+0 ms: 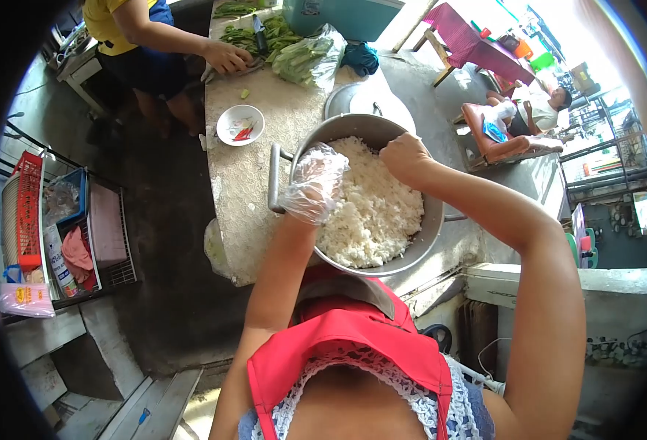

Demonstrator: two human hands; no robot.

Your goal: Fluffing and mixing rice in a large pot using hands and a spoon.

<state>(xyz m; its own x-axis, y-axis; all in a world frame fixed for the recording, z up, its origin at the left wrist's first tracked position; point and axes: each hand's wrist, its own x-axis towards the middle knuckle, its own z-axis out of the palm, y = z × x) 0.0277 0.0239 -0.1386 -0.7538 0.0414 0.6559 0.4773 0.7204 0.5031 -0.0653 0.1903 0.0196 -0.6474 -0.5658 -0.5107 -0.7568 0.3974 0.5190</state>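
Observation:
A large metal pot [376, 269] of cooked white rice [376, 206] stands before me, close against my red apron [345, 330]. My left hand [315, 179], in a clear plastic glove, is at the pot's left side, over the edge of the rice and near the left handle [274, 179]. Its fingertips are blurred by the crinkled plastic, so I cannot tell whether they hold rice. Bare and curled, my right hand [406, 159] grips the pot's far right rim. Behind the pot lies a round metal lid [337, 102], partly hidden.
On the table [246, 187] are a white bowl [240, 125] with red chillies, bagged green vegetables [307, 58], a knife [259, 33] and a teal cooler box [340, 19]. A co-worker's hand [227, 56] rests by the greens. Left is a wire rack [120, 236]; right, a seated person [538, 110].

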